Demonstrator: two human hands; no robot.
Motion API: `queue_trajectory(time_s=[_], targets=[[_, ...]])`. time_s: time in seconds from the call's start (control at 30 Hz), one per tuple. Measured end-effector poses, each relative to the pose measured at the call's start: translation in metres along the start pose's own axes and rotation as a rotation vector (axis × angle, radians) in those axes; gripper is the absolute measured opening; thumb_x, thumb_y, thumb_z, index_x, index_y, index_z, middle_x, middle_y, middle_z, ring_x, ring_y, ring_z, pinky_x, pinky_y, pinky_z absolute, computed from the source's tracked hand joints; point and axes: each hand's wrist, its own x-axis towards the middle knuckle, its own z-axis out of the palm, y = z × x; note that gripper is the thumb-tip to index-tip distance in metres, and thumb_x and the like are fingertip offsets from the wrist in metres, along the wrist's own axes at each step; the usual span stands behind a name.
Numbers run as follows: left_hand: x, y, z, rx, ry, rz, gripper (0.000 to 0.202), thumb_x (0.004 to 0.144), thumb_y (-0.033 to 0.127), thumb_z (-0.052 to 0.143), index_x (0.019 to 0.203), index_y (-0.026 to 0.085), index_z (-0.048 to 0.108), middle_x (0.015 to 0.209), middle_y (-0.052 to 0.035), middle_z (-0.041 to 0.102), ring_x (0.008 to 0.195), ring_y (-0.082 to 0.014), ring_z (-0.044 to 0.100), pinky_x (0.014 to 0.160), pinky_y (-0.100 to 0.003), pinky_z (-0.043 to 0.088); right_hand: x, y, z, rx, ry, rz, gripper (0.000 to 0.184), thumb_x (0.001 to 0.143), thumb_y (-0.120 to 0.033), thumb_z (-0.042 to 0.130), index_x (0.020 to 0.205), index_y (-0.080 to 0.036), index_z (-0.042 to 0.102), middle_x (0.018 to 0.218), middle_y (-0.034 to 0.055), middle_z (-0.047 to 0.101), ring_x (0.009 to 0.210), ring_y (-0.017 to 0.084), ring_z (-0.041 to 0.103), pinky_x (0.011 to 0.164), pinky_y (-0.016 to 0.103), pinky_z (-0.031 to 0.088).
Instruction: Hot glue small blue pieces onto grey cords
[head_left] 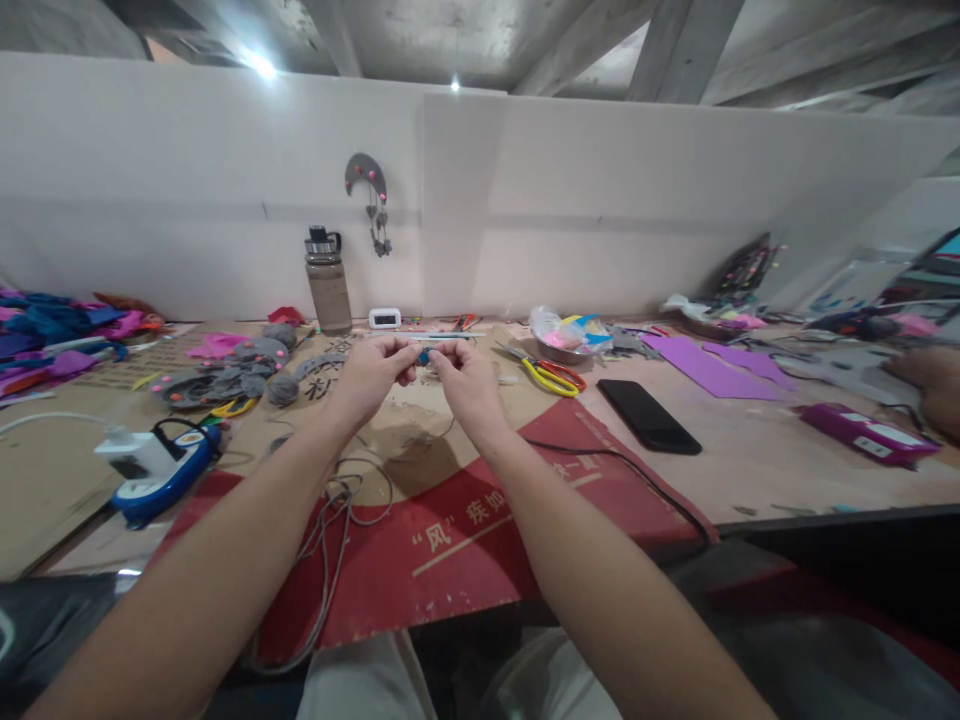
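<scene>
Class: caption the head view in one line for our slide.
Left hand and right hand pinch a small blue piece over a cluttered table.

1. We count one small blue piece (424, 355).
2. We log one water bottle (328, 292), one white digital clock (385, 318).
3. We tally one black smartphone (649, 415), one power strip (169, 492).
4. We note one crescent-shaped wall ornament (366, 164).

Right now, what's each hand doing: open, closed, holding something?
Left hand: closed, pinching a small blue piece.
Right hand: closed, pinching the same piece from the other side.
</scene>
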Motion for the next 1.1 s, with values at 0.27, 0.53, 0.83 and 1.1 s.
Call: queue_trajectory(time_s=[0.27, 0.53, 0.83, 1.1], targets=[[-0.001, 0.005, 0.001, -0.293, -0.078, -0.168, 0.016, 0.071, 0.029, 0.066, 0.068, 0.013, 0.064, 0.055, -0.0027, 0.056, 0.049, -0.008, 0.048, 0.047, -0.021, 0.034, 0.0, -0.005, -0.002, -0.095, 0.026, -0.004, 0.013, 0.077, -0.028, 0.046, 0.07, -0.018, 0.05, 0.062, -0.0027, 0.051, 0.058, 0.01, 0.043, 0.058, 0.023, 0.033], [0.0, 0.003, 0.0, -0.222, -0.042, -0.136, 0.015, 0.068, 0.029, 0.07, 0.067, 0.014, 0.065, 0.054, -0.0014, 0.055, 0.048, -0.0073, 0.046, 0.047, -0.02, 0.034, -0.001, -0.003, 0.001, -0.053, 0.028, 0.025, 0.015, 0.078, -0.03, 0.046, 0.072, -0.018, 0.051, 0.061, -0.0036, 0.049, 0.055, 0.009, 0.041, 0.056, 0.022, 0.033], [0.009, -0.012, -0.014, -0.18, 0.123, -0.088, 0.018, 0.071, 0.028, 0.066, 0.074, 0.011, 0.062, 0.056, -0.0028, 0.058, 0.046, -0.0069, 0.049, 0.042, -0.017, 0.033, 0.002, 0.009, 0.005, -0.018, -0.07, -0.004, 0.018, 0.079, -0.034, 0.048, 0.079, -0.017, 0.055, 0.065, -0.0041, 0.05, 0.06, 0.01, 0.043, 0.059, 0.022, 0.034], [0.021, -0.024, -0.037, -0.295, 0.511, -0.069, 0.003, 0.075, 0.014, 0.059, 0.076, 0.012, 0.056, 0.062, 0.0002, 0.059, 0.049, -0.009, 0.059, 0.043, -0.017, 0.041, -0.001, 0.007, 0.007, -0.012, -0.242, 0.005, 0.022, 0.078, -0.035, 0.047, 0.073, -0.017, 0.058, 0.055, -0.006, 0.041, 0.053, 0.009, 0.037, 0.052, 0.021, 0.031]])
